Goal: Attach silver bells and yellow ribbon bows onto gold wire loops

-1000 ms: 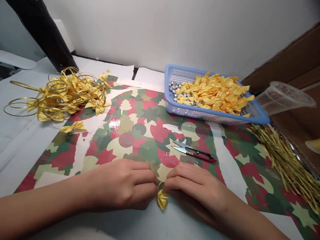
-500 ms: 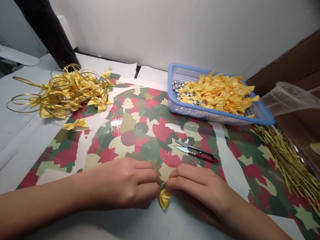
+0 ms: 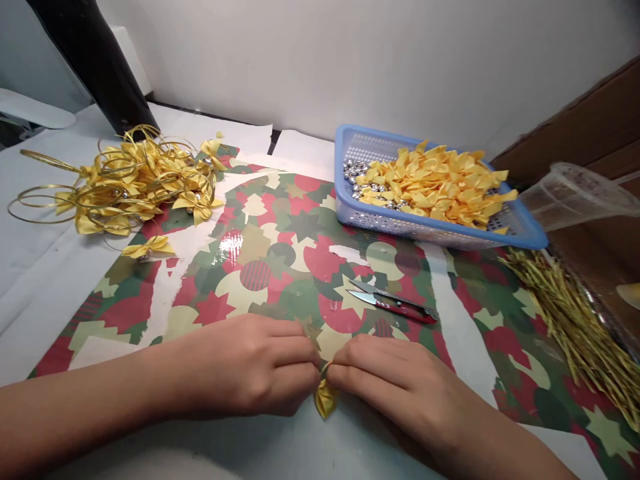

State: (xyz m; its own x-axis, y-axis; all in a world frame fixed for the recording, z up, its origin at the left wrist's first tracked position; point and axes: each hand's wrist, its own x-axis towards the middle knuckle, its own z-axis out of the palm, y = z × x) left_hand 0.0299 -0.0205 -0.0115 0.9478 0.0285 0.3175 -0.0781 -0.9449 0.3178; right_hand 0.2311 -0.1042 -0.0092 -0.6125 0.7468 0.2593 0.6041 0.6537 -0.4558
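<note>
My left hand (image 3: 250, 365) and my right hand (image 3: 395, 380) meet fingertip to fingertip near the front edge of the table. Both are closed in a pinch on a small yellow ribbon bow (image 3: 325, 399), which hangs just below the fingertips. A thin gold strand shows between the fingers. Red-handled thread snips (image 3: 395, 303) lie on the patterned paper (image 3: 280, 267) just beyond my right hand.
A blue basket (image 3: 520, 233) at the back right holds several yellow bows and small silver bells. A pile of bows with gold wire loops (image 3: 135, 183) lies at the back left. Gold twist ties (image 3: 570, 313) lie at the right, beside a clear plastic cup (image 3: 570, 193).
Both hands stay pinched on the bow in nearly the same spot. The fingers have shifted slightly and the bow sits a little more tucked under the fingertips.
</note>
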